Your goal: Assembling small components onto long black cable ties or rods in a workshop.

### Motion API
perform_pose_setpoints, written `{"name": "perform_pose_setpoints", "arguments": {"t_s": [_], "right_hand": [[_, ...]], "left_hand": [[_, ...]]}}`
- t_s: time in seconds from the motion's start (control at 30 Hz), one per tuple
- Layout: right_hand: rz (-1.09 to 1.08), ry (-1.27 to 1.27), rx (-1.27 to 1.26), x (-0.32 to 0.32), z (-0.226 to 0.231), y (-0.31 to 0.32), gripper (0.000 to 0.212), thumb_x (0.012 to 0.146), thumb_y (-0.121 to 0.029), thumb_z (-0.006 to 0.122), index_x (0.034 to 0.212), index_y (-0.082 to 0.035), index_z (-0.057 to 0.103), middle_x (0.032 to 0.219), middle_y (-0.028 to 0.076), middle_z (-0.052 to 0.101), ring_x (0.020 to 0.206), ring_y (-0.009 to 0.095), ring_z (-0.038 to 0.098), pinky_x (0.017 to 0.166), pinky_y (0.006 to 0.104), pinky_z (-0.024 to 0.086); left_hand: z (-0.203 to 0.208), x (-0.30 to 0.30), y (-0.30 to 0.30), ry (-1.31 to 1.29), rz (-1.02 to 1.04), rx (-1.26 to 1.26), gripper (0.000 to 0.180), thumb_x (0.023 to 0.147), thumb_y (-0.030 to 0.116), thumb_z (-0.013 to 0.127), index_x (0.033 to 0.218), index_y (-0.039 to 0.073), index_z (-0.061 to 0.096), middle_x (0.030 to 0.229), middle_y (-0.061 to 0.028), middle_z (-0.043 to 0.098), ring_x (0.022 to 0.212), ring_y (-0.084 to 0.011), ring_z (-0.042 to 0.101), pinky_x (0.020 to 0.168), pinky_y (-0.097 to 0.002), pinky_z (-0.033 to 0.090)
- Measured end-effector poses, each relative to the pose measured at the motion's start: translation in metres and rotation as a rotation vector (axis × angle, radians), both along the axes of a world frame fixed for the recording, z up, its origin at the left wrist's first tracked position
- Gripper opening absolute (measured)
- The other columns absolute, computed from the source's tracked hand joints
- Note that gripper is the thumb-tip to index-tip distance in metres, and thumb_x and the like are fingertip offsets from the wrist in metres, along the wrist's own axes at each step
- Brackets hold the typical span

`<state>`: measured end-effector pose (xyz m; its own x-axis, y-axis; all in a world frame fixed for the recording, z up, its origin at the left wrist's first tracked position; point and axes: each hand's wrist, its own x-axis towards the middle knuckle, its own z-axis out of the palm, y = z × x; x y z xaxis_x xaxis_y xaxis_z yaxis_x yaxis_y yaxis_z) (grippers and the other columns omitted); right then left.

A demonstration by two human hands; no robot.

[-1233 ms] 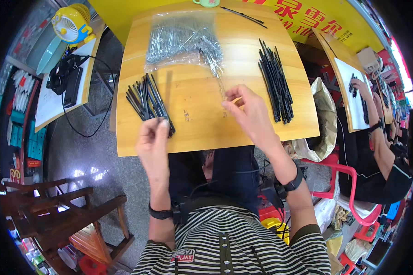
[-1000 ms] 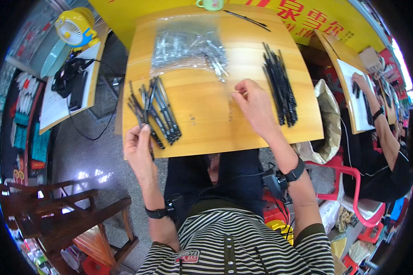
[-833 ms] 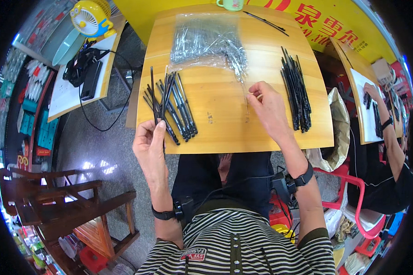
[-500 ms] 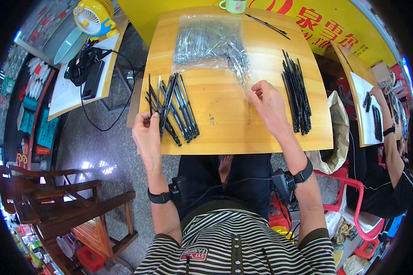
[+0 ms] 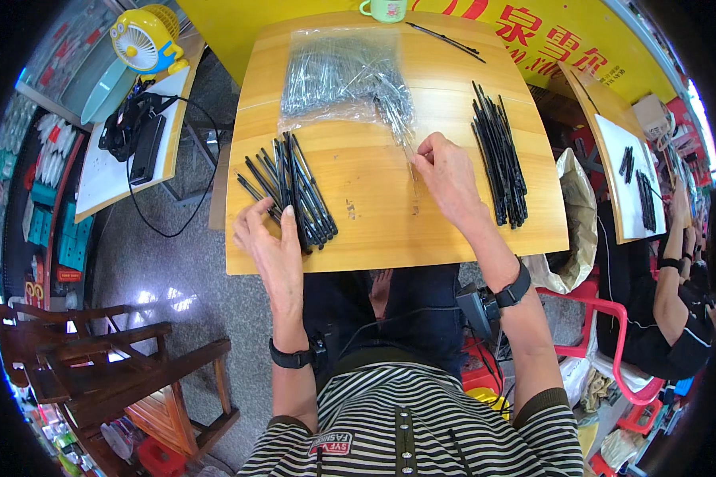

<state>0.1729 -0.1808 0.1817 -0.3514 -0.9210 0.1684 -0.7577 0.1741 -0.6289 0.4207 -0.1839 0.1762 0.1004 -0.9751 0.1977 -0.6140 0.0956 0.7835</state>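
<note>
My left hand (image 5: 269, 241) rests at the near end of a loose bundle of slender black sticks (image 5: 309, 191) on the left of the table. Its thumb and fingers are apart, touching or just over the sticks, and nothing is seen gripped. My right hand (image 5: 452, 181) has thumb and forefinger pinched on a thin clear strip, its kind too fine to make out. Beyond it lies a clear plastic bag (image 5: 338, 79) full of similar thin, shiny strips, some spilling from its near right corner. A second bundle of black sticks (image 5: 500, 159) lies to the right.
The wooden table (image 5: 374, 230) also bears a lone black stick (image 5: 445, 42) and a green cup (image 5: 387, 9) at its far edge. A paper sack (image 5: 569, 230) stands off the right side. Another person works at a side table (image 5: 632, 191). A wooden chair (image 5: 119, 358) is at left.
My left hand has let go of a black stick, spread its fingers and shifted to the near side of the left bundle. My right hand keeps its pinch at the strips.
</note>
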Motion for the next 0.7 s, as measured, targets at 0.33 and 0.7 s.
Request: {"name": "perform_pose_setpoints", "arguments": {"t_s": [0.33,0.7], "right_hand": [[-0.103,0.187,0.097,0.009,0.006,-0.007,0.011,0.073,-0.008,0.059,0.074,0.003,0.056,0.075,0.021,0.060,0.072,0.036,0.059,0.066,0.0423,0.046],[-0.223,0.327,0.156,0.014,0.004,-0.017,0.004,0.070,-0.001,0.060,0.074,0.001,0.061,0.077,0.021,0.063,0.074,0.033,0.064,0.065,0.0398,0.051]], "left_hand": [[-0.013,-0.027,-0.006,-0.419,0.052,0.082,0.090,0.076,0.048,0.062,0.132,-0.010,0.023,0.135,-0.0345,0.023,0.128,-0.0440,0.020,0.101,-0.0542,0.017],[-0.027,-0.028,-0.013,-0.330,-0.084,-0.014,0.068,0.079,0.005,0.054,0.133,-0.011,0.017,0.136,-0.0334,0.022,0.126,-0.0447,0.025,0.104,-0.0466,0.022]]}}
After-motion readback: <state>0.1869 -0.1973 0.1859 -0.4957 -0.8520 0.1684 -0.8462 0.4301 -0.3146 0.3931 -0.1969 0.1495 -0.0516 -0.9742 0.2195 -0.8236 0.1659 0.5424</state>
